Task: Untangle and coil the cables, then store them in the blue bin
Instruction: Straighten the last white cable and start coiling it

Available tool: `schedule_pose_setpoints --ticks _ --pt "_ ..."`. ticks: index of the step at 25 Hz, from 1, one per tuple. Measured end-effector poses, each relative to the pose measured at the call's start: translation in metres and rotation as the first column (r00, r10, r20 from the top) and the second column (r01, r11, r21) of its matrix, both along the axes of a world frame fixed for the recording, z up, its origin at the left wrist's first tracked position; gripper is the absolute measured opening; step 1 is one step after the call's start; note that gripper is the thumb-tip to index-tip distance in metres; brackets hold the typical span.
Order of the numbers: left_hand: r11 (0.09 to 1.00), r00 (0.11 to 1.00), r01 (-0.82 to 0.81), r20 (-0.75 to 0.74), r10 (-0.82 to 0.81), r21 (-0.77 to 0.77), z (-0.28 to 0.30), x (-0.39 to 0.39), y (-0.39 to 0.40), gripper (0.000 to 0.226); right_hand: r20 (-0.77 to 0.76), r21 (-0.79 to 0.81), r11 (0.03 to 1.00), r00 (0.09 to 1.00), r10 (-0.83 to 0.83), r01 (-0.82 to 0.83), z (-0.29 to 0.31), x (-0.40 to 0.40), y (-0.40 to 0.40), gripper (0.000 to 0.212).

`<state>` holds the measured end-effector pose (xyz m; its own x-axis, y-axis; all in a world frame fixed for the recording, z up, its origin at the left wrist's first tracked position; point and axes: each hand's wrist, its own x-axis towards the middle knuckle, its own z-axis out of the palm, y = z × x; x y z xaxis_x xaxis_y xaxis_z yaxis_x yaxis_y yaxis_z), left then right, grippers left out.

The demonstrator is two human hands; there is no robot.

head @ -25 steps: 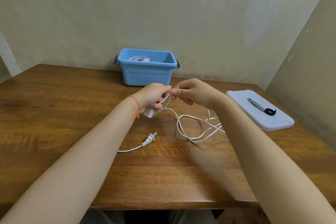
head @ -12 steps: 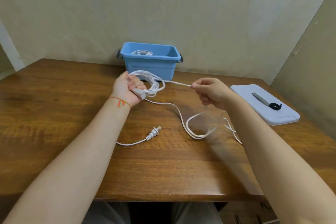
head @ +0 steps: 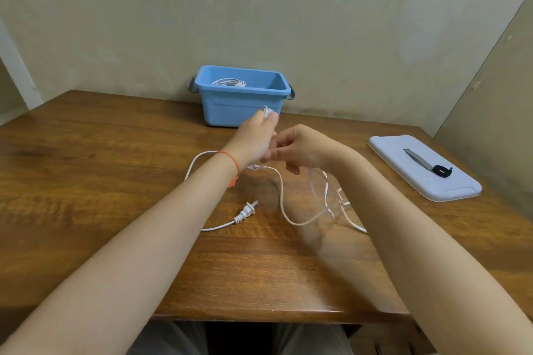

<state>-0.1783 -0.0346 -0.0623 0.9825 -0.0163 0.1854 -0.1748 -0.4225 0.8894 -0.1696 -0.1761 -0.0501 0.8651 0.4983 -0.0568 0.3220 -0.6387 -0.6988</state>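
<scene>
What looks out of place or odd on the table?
Nothing is damaged or spilled. The bin stands open; its lid lies apart on the right with a strap on it. The white cable lies in loose loops, with its plug free on the table.

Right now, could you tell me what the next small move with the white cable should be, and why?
Probably draw another loop: the right hand feeds slack to the coil in the left hand. Much of the white cable and its plug lie loose on the table, so it isn't ready for the blue bin.
</scene>
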Motion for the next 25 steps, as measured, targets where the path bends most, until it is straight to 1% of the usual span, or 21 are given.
schedule_pose_setpoints --ticks 1,2,4,6,8,9,10,11,12,13,14,15,16,17,18,19,20,21,22,23,25 --pt "0.989 1.000 -0.015 0.030 0.010 0.147 0.000 0.001 -0.001 0.035 -0.012 0.088 0.996 1.000 -0.021 0.022 0.002 0.001 0.000 0.011" --pt "0.973 1.000 -0.005 0.015 0.001 0.229 -0.001 0.004 0.000 0.035 -0.034 0.146 0.988 0.999 -0.041 0.045 0.003 0.003 -0.003 0.009" --pt "0.962 0.988 0.104 -0.135 -0.071 0.252 -0.001 0.006 0.006 0.035 -0.085 0.163 0.984 0.995 -0.061 0.074 0.003 0.007 -0.012 0.009" --pt "0.921 0.939 0.268 -0.291 -0.184 0.284 -0.002 0.003 0.012 0.041 -0.064 0.014 0.997 0.995 -0.076 0.077 0.002 0.009 -0.023 0.016" --pt "0.838 0.917 0.368 -0.308 -0.255 0.403 -0.004 0.000 0.015 0.049 0.018 -0.211 0.973 0.996 -0.090 0.092 -0.001 0.011 -0.029 0.013" --pt "0.839 0.932 0.343 -0.264 -0.247 0.423 -0.006 0.000 0.016 0.048 0.030 -0.281 0.955 0.995 -0.092 0.097 -0.004 0.014 -0.032 0.010" --pt "0.897 0.958 0.263 -0.209 -0.198 0.355 -0.010 0.004 0.018 0.045 0.026 -0.345 0.933 0.995 -0.098 0.101 -0.008 0.018 -0.038 0.011" --pt "0.980 0.981 0.123 -0.171 -0.096 0.157 -0.015 0.011 0.022 0.042 0.040 -0.442 0.887 0.991 -0.131 0.135 -0.013 0.024 -0.046 0.014" --pt "0.992 0.981 -0.064 -0.187 0.042 -0.113 -0.019 0.019 0.028 0.040 0.104 -0.582 0.784 0.976 -0.193 0.217 -0.019 0.029 -0.057 0.017" --pt "0.911 0.953 -0.261 -0.235 0.190 -0.321 -0.022 0.026 0.039 0.040 0.225 -0.718 0.606 0.939 -0.262 0.341 -0.022 0.031 -0.069 0.025" --pt "0.840 0.911 -0.399 -0.265 0.317 -0.369 -0.024 0.031 0.050 0.040 0.383 -0.796 0.369 0.871 -0.308 0.480 -0.024 0.032 -0.083 0.035" --pt "0.826 0.883 -0.460 -0.264 0.388 -0.325 -0.027 0.033 0.059 0.040 0.492 -0.808 0.161 0.800 -0.344 0.567 -0.023 0.028 -0.092 0.043" --pt "0.835 0.878 -0.466 -0.269 0.396 -0.292 -0.028 0.034 0.064 0.040 0.546 -0.788 0.087 0.758 -0.357 0.609 -0.020 0.027 -0.096 0.048" --pt "0.862 0.901 -0.412 -0.273 0.337 -0.296 -0.028 0.035 0.063 0.039 0.555 -0.764 0.158 0.762 -0.334 0.626 -0.019 0.028 -0.094 0.050" --pt "0.902 0.930 -0.311 -0.291 0.225 -0.298 -0.025 0.032 0.058 0.036 0.510 -0.729 0.346 0.806 -0.301 0.590 -0.017 0.029 -0.087 0.055" --pt "0.941 0.947 -0.184 -0.307 0.092 -0.285 -0.021 0.027 0.048 0.031 0.440 -0.643 0.576 0.859 -0.260 0.504 -0.015 0.029 -0.075 0.060" --pt "0.961 0.947 -0.058 -0.320 -0.033 -0.269 -0.017 0.021 0.036 0.025 0.376 -0.514 0.758 0.900 -0.220 0.400 -0.014 0.026 -0.060 0.061" --pt "0.964 0.938 0.044 -0.322 -0.130 -0.262 -0.013 0.015 0.025 0.018 0.362 -0.378 0.872 0.917 -0.169 0.310 -0.015 0.021 -0.043 0.050" --pt "0.959 0.930 0.103 -0.316 -0.187 -0.263 -0.009 0.010 0.017 0.011 0.375 -0.250 0.932 0.914 -0.158 0.264 -0.015 0.017 -0.030 0.026" --pt "0.953 0.926 0.120 -0.314 -0.208 -0.277 -0.007 0.008 0.014 0.009 0.374 -0.141 0.960 0.911 -0.174 0.241 -0.012 0.013 -0.021 0.009" --pt "0.935 0.893 0.111 -0.378 -0.243 -0.337 -0.005 0.008 0.021 0.012 0.312 -0.016 0.970 0.923 -0.225 0.242 -0.006 0.011 -0.022 0.027"
